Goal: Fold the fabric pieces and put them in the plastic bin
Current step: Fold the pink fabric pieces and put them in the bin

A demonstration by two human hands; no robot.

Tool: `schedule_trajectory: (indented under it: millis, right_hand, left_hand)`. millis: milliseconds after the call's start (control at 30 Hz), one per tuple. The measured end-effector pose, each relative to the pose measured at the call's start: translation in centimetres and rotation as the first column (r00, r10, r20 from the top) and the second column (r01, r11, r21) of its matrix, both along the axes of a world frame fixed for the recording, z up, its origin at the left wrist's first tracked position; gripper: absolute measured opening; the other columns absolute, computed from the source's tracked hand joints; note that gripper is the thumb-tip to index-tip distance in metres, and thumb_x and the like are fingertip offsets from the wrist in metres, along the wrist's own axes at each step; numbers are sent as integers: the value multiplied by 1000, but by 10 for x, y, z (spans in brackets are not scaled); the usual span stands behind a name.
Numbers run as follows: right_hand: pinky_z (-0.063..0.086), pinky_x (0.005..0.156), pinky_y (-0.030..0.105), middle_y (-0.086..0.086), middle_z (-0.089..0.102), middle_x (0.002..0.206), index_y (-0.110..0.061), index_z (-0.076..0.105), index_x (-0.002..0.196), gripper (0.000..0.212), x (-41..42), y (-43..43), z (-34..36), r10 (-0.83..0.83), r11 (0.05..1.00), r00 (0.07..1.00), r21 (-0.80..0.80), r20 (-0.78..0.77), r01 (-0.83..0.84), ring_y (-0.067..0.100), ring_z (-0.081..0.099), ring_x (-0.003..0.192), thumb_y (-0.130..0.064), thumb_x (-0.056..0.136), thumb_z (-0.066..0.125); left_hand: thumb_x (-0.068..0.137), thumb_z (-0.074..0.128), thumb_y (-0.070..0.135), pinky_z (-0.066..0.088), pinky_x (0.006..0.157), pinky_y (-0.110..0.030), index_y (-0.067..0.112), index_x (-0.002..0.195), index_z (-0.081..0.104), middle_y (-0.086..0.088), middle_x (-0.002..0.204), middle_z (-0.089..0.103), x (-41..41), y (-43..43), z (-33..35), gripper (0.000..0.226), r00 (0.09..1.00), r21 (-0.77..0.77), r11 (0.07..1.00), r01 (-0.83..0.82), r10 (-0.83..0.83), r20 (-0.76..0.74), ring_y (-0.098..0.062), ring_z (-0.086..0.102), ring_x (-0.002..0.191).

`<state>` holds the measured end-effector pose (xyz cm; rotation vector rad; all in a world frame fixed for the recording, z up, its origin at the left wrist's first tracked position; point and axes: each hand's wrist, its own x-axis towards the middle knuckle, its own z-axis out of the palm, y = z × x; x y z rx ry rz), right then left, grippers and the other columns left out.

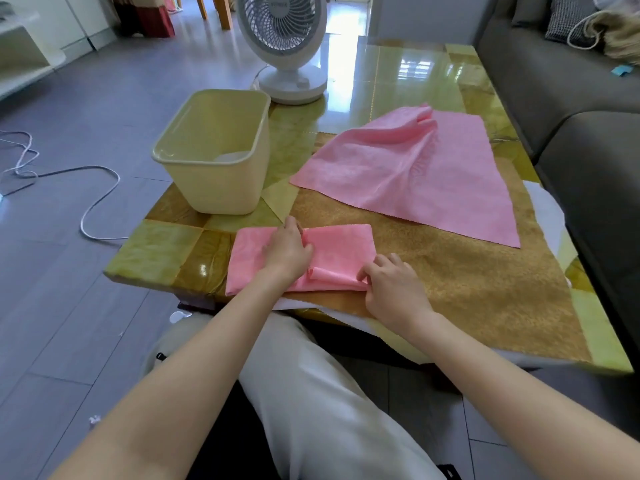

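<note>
A folded pink fabric piece (341, 245) lies near the front edge of the table. My left hand (285, 251) rests across its middle, fingers bent over a fold. My right hand (391, 285) pinches the cloth's near right corner. A second pink fabric piece (408, 171) lies spread and rumpled farther back on the right. The cream plastic bin (211, 154) stands upright at the table's left; something pale shows at its bottom.
The glossy green-and-gold table (450, 289) carries a gold cloth under the fabrics. A white fan (287, 46) stands behind the bin. A grey sofa (571, 116) runs along the right. A white cable (69, 174) loops on the floor at left.
</note>
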<state>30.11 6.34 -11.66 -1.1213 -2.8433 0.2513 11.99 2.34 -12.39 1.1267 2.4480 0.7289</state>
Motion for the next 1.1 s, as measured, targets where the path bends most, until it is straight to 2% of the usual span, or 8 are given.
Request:
schedule_trajectory:
  millis: [133,267,367,500,633,800,967,1100]
  right_hand:
    - [38,78,22,-4,57,115,-19,61,112,29,-12,-1,12,18,998,994,-54,-106,-24,15,49,109,-9,93,41]
    - [47,88,30,-2,48,132,-17,48,133,45,-36,-12,16,99,974,985,-191,-141,-125,20,53,113,-1,92,39]
    - [43,97,32,0,37,144,-16,35,142,62,-54,-28,12,172,932,978,-302,-117,-200,24,49,122,9,86,41]
    - [34,110,39,6,24,152,-15,23,147,70,-66,-50,4,235,900,968,-359,-81,-249,30,35,133,12,85,40]
    - [23,114,38,13,25,149,-8,34,141,60,-72,-56,-2,294,921,956,-275,21,-277,33,27,135,8,84,43]
    - [28,112,36,11,30,146,-11,41,139,52,-73,-50,-1,254,911,967,-327,-31,-250,29,32,134,5,89,41]
    - [41,97,28,8,42,132,-11,47,131,48,-72,-38,5,148,889,972,-405,-185,-212,25,50,115,8,87,43]
    - [42,66,10,-6,56,88,-12,55,111,25,-60,-22,19,-152,890,874,-448,-462,-83,11,55,79,-4,96,36]
  left_hand:
    - [94,47,17,51,76,-40,8,125,37,-16,111,56,-17,-18,8,34,997,114,992,-53,47,56,-33,59,97]
    - [91,47,13,46,94,-48,5,127,40,-16,121,49,-45,-51,6,37,982,112,976,-188,189,0,-32,51,109]
    - [91,49,16,43,97,-48,4,126,42,-18,124,49,-56,-73,-1,38,965,71,963,-262,258,56,-33,50,112]
    - [94,48,19,41,80,-35,3,124,43,-17,116,54,-55,-84,-6,35,942,54,952,-302,289,171,-26,51,96]
    - [95,45,21,36,79,-29,2,124,43,-13,117,54,-50,-82,-2,35,900,56,941,-334,300,316,-20,46,94]
    - [89,55,18,40,80,-31,0,129,40,-10,114,53,-43,-80,11,47,878,150,931,-332,247,411,-20,49,98]
    - [89,57,25,48,77,-26,4,126,43,-6,111,56,-21,-64,38,45,844,286,900,-329,144,517,-19,56,100]
    - [97,40,26,51,70,-29,8,114,47,-4,96,60,7,-44,63,26,800,375,890,-258,-20,600,-17,61,83]
